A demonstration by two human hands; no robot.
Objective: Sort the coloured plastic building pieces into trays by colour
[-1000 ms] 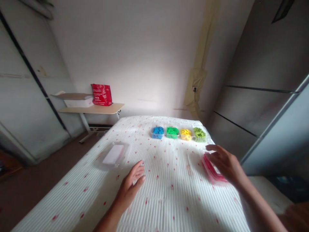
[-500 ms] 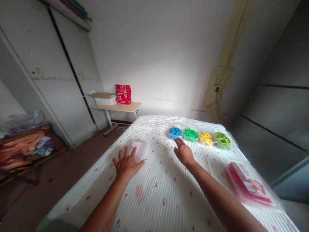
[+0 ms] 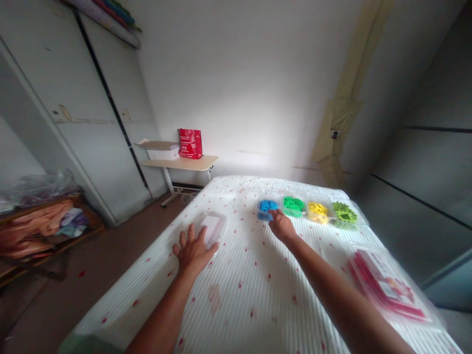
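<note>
My right hand (image 3: 282,226) has its fingers closed on the near right edge of a clear plastic container of small blue pieces (image 3: 268,209). To its right, in a row, stand similar containers of green pieces (image 3: 294,206), yellow pieces (image 3: 317,212) and light green pieces (image 3: 344,215). My left hand (image 3: 193,250) is open, fingers spread, palm down beside a clear shallow plastic container (image 3: 214,227) with something pale in it. The fingertips overlap that container's near left side; whether they touch it I cannot tell.
A clear plastic package with pink contents (image 3: 391,285) lies at the right on the white ribbed bedcover (image 3: 236,305). Beyond the bed's far left corner, a small table (image 3: 199,163) bears a red bag (image 3: 191,144) and a white box (image 3: 162,151).
My right hand has reached the blue pieces' container and closed on its edge. The container has shifted slightly towards me. My left hand stays open in nearly the same place.
</note>
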